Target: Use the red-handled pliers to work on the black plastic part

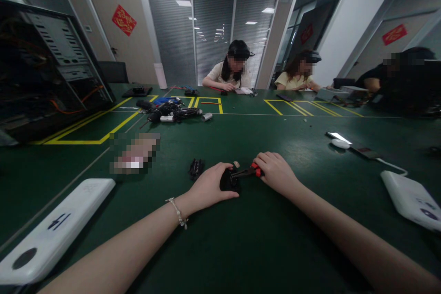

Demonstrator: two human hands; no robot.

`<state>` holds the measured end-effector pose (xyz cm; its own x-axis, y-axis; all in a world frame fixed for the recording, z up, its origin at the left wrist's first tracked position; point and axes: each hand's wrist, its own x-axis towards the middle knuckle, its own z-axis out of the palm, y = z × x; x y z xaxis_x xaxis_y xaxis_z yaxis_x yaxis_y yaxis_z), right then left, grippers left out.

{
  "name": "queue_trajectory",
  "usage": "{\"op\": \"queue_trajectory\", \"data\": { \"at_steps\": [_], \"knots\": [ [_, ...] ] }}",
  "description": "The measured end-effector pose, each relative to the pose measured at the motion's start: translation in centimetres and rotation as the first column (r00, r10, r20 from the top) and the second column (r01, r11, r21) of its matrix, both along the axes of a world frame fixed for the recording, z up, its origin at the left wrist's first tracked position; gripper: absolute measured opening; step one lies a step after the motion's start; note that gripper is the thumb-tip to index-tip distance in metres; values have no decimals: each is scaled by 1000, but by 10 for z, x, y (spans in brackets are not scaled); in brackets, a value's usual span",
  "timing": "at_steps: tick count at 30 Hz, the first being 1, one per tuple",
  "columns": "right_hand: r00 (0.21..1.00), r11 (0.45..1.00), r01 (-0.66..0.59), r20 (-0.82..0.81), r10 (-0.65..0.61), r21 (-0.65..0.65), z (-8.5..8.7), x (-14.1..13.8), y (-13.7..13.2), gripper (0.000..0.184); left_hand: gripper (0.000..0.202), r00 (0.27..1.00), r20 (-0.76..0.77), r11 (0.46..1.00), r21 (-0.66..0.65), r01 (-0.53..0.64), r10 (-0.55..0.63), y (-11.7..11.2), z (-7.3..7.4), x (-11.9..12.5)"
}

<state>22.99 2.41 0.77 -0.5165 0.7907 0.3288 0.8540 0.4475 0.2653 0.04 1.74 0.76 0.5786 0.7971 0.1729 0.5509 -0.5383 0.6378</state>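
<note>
My left hand [210, 183] is closed around a small black part [229, 181], thumb on the near side and fingers on the far side. What kind of part it is, I cannot make out. In my right hand [275, 170] are pliers [246, 172] with red handles, their jaws pointing left and meeting the black part. Just beyond the jaws lies a small tan piece [236, 164]. Another dark, ribbed part [196, 169] rests on the green table [262, 248], left of my left fingers.
A long white device [65, 225] lies at the left, a white power bank [411, 197] at the right. Tools and cables [168, 110] are heaped farther back. An open computer case [51, 64] stands far left. People [230, 73] sit across the table.
</note>
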Motion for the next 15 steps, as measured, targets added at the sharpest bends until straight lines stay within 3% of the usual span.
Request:
{"op": "queue_trajectory", "data": {
  "at_steps": [15],
  "knots": [
    [1000, 1000, 3, 5, -3, 8, -1, -1, 1, 26, 63, 1000, -16, 1000, -10, -19, 19, -1, 0, 0]
  ]
}}
